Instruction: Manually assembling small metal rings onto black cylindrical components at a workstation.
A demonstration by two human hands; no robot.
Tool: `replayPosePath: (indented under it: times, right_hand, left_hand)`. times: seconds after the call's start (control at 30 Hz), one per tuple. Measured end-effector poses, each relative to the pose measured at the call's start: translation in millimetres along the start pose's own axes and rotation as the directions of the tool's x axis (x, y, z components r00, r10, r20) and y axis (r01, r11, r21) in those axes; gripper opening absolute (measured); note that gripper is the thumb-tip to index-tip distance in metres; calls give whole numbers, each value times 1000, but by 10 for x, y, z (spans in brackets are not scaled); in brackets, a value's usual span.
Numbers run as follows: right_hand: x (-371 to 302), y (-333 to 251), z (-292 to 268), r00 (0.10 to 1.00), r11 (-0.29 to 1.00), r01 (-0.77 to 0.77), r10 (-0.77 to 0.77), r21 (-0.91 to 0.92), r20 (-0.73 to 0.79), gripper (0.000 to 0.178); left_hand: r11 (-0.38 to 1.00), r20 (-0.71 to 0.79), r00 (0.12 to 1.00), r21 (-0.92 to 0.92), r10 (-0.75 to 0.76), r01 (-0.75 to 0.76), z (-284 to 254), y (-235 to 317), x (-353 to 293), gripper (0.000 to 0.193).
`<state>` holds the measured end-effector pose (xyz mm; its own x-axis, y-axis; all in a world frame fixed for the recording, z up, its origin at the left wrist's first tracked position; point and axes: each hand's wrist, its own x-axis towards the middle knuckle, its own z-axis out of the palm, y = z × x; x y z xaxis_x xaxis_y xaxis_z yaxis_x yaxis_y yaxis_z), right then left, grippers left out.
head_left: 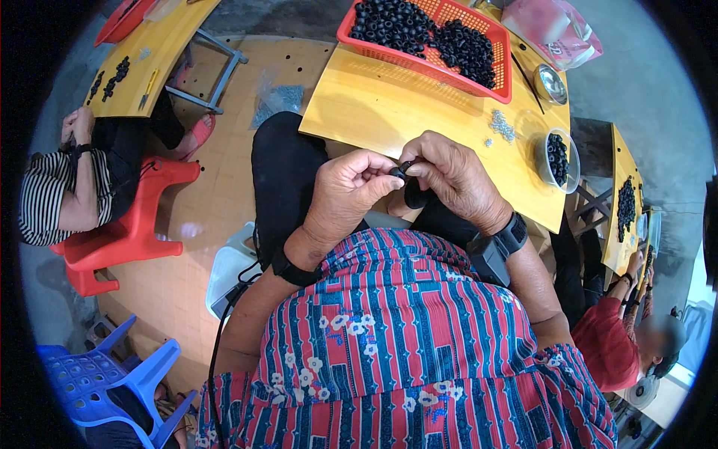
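Seated at the table [359, 97], facing the basket [419, 66] on its far side, with left hand [345, 188] and right hand [458, 178] close together, both left of the clear bowl [574, 170], and pinching from either side, between thumb and finger, a black piece [402, 170] held midway between the two hands

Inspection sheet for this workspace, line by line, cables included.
Surface: yellow wooden table, partly covered.
Work items: small black piece, held; red perforated plastic basket and clear round plastic bowl, both containing black ring-shaped parts; loose small silver pieces.
Clutter: thin black stick, round shiny metal bowl, pink plastic bag.
Hands: left hand and right hand both pinch the small black piece between fingers.
Cables: thin black cable beside the left arm.
Surroundings: red plastic stool, blue plastic chair; people at yellow side tables.
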<state>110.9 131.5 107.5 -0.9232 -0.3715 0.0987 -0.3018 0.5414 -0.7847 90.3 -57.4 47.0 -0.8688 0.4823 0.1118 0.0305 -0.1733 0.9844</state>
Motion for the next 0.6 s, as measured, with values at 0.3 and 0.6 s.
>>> replayPosePath:
  times: [0.3,0.6]
  right_hand:
    - [3,8,-11,1000,994,-3,1,110,15,9]
    - [3,10,-17,999,999,43,-43,13,14,13]
  left_hand:
    - [1000,3,1000,24,-4,4,1,14,8,14]
    - [999,-8,1000,19,-29,29,4,-12,14,13]
